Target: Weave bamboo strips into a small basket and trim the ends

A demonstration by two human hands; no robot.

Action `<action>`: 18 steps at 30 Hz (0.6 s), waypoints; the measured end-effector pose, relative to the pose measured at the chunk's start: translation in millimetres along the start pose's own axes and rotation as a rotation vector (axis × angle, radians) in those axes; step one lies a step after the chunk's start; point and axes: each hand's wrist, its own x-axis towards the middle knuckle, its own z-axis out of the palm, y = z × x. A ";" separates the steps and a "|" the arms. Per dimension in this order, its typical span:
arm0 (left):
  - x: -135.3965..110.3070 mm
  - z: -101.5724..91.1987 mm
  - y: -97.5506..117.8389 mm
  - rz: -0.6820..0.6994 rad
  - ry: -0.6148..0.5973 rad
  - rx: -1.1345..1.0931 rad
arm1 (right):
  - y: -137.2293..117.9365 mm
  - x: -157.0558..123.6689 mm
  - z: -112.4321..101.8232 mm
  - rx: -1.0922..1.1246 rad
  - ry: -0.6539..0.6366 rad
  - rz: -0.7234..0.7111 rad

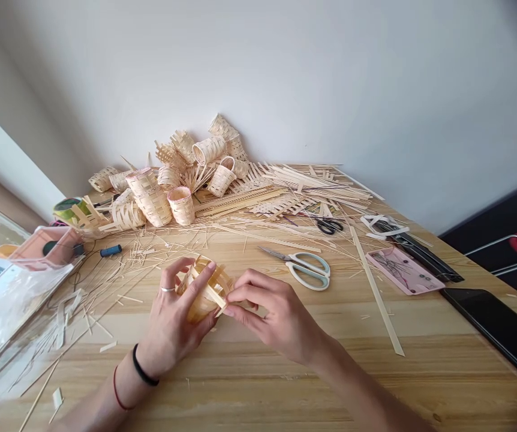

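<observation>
The half-woven basket (204, 294) is pale straw-yellow, its strips crossing over and under, like the heap of baskets (182, 174) far behind; the table (240, 390) is light grained wood. To the right lie mint-handled scissors (306, 270), a pink tray (402, 270) and a black tablet (501, 327); the left hand (173, 324) wears a silver ring, black and red wristbands.
</observation>
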 end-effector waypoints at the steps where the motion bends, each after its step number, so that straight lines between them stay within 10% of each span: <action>1: 0.1 0.1 0.1 -0.004 0.000 0.007 | 0.2 0.3 0.4 0.011 0.007 0.014; 18: -1.0 1.4 6.0 -0.048 0.009 0.076 | 1.5 -2.3 7.4 -0.011 0.064 -0.014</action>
